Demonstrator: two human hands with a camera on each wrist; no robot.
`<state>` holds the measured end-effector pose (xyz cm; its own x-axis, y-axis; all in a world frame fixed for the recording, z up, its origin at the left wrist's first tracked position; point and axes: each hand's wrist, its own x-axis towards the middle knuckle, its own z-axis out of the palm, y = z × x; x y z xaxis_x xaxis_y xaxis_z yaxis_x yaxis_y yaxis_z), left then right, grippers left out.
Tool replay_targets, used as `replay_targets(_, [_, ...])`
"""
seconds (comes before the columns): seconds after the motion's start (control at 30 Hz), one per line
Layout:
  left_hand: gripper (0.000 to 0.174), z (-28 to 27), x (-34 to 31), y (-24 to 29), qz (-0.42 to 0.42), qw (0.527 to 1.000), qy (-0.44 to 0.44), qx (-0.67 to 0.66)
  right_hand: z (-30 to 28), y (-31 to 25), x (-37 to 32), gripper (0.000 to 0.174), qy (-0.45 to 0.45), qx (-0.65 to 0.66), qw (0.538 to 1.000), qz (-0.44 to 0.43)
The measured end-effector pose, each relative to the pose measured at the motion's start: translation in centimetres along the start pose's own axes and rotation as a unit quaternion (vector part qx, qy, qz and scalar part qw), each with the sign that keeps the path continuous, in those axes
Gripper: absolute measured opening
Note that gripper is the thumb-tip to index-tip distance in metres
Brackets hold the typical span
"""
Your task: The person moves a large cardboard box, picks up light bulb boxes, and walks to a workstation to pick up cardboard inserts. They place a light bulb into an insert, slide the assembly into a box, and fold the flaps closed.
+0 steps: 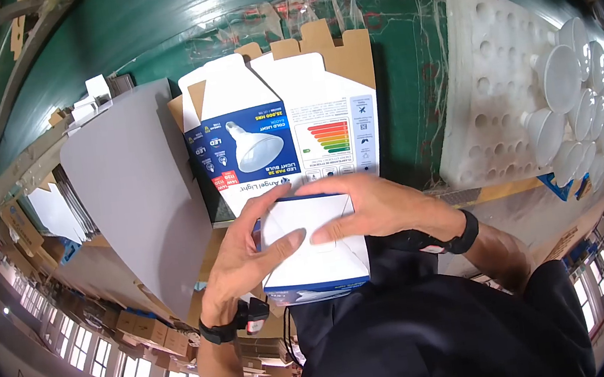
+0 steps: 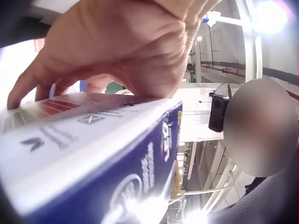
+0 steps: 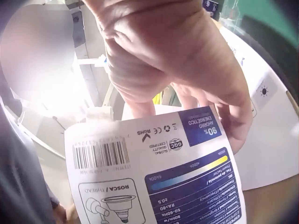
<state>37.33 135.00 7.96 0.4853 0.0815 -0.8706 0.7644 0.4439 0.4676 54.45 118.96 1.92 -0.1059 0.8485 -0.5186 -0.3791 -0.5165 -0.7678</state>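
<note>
Noted bulb box (image 1: 318,258) gripped on either side by curled left hand (image 1: 239,260) and right hand (image 1: 372,206), held above flat printed cartons (image 1: 288,137).

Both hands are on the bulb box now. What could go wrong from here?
The left hand and right hand both press the white top of the box; pushing hard could dent the thin card. The box seems held in the air near the body, so a loosened grip might drop it.
</note>
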Motion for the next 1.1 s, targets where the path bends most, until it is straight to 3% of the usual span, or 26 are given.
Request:
replay_targets(0.03, [0.071,-0.4,0.2,0.4,-0.017,0.999,-0.022,0.019,-0.3,-0.4,0.0,0.061,-0.055,0.016,0.998,0.022])
replay_targets(0.27, [0.077,-0.2,0.7,0.8,0.001,0.981,-0.013,0.196,-0.2,-1.3,1.4,0.073,-0.093,-0.108,0.980,0.140])
replay_targets(0.43, [0.079,0.4,0.6,1.7,0.002,0.966,-0.004,0.260,0.5,-1.1,0.9,0.078,-0.057,-0.197,0.973,0.110])
replay_targets(0.57, [0.080,-0.3,1.1,2.5,0.019,0.950,-0.026,0.311,0.4,-1.0,1.0,0.078,-0.059,-0.196,0.975,0.081])
replay_targets(0.77, [0.081,-1.2,2.3,3.2,0.033,0.943,-0.115,0.311,0.5,-0.9,1.0,0.073,-0.051,-0.230,0.970,0.067])
replay_targets(0.83, [0.081,-1.2,2.4,4.0,0.012,0.936,-0.153,0.317,0.7,-0.5,0.8,0.061,-0.012,-0.238,0.971,0.011])
replay_targets(0.93, [0.082,-1.1,2.5,3.1,0.030,0.936,-0.138,0.322,0.6,-0.7,0.7,0.063,-0.030,-0.272,0.961,0.048])
replay_targets(1.03, [0.083,0.0,2.2,3.8,-0.018,0.931,-0.101,0.350,0.9,-0.7,0.6,0.061,-0.025,-0.293,0.955,0.043])
replay_targets(1.1, [0.081,-0.1,2.1,3.5,-0.004,0.934,-0.087,0.345,0.8,-0.4,0.6,0.058,-0.028,-0.290,0.956,0.025])
